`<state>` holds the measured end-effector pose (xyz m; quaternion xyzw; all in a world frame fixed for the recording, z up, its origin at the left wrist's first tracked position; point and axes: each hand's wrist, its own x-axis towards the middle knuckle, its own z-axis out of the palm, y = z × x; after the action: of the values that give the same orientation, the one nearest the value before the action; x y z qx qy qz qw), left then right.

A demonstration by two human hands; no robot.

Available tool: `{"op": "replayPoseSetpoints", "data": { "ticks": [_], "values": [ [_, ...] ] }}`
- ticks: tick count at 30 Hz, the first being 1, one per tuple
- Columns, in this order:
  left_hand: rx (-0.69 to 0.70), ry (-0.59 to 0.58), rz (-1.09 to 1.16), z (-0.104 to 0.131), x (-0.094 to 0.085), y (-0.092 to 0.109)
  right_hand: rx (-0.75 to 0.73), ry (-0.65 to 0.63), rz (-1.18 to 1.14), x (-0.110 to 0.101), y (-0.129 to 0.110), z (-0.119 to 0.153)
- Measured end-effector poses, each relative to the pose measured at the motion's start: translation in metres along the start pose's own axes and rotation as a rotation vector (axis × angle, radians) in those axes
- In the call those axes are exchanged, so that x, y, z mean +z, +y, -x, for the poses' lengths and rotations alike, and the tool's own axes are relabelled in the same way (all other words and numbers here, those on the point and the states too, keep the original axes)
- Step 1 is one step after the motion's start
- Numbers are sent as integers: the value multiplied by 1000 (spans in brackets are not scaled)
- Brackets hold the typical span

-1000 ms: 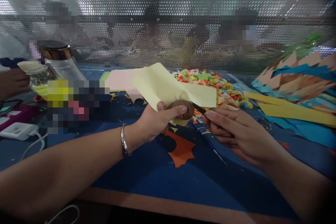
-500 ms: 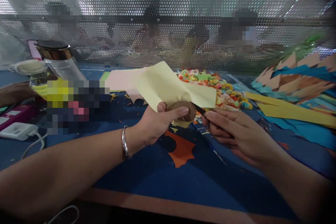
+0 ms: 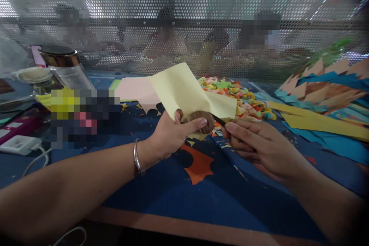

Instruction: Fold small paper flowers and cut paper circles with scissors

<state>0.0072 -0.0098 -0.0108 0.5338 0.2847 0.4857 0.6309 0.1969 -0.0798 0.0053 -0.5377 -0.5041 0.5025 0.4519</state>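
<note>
"What's moved?"

"Pale yellow paper sheet, mainly: its upper corner has swung up and to the right since the earlier frame. At the far left edge, another person's hand has drawn back, too."

"Where's the sheet now?"

"Raised over the blue table surface, rising behind the brown round disc. Take that disc as the landmark."

"And the left hand?"

"Closed on both, thumb pressed across the disc's face and a fingertip curled over the sheet's lower edge. It has a silver bracelet at the wrist."

"The right hand?"

"Just right of the disc, fingers pinched round a slim dark tool. Its tip meets the paper by the disc's rim; I can't tell the exact contact."

"What's around?"

"Nearer the wearer than the disc lies a jagged orange paper scrap. Beyond it to the right is a heap of multicoloured curled paper pieces; pink paper sheets are beyond it to the left. Well right of it are long yellow paper strips."
</note>
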Motion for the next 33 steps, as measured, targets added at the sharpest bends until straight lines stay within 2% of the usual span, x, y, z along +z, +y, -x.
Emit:
{"op": "replayPoseSetpoints", "data": {
  "ticks": [14,25,31,33],
  "values": [
    [5,-65,-86,-1,1,9,-8,-1,36,-3,-1,-2],
    [-27,-151,5,-1,3,13,-11,-17,84,-8,2,-3],
    [36,-218,37,-5,0,12,-11,4,134,-14,4,-4],
    [-1,-174,74,-5,0,13,-1,-4,141,-14,3,-5]
  ]
}}
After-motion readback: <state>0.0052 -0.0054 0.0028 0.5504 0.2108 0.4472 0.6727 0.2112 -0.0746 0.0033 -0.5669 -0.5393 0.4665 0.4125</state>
